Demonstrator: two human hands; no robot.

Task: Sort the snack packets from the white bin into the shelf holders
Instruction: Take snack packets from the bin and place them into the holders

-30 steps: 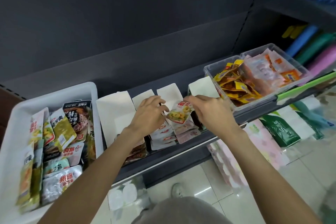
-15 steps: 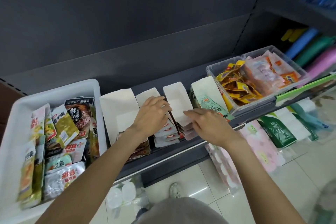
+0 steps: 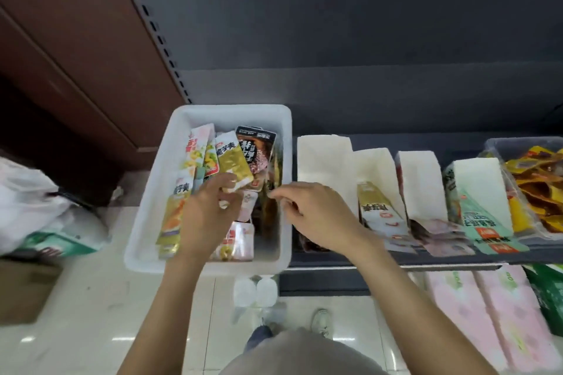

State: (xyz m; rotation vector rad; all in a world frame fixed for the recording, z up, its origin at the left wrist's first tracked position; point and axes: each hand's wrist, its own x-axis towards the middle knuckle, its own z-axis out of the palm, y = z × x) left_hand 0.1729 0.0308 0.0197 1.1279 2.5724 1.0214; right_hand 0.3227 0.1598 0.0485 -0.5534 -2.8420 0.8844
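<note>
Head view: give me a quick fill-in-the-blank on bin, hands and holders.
1. Both hands reach into the ____ bin.
2. The left hand grips a ____ packet.
3. The paper holders stand to the ____ of the bin.
4. The clear tub sits at the far ____ of the shelf.

Missing words: white; gold; right; right

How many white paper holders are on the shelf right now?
4, in a row right of the white bin: first holder beside the bin, second, third, fourth against the clear tub. Others could sit beyond the frame's right edge.
</note>
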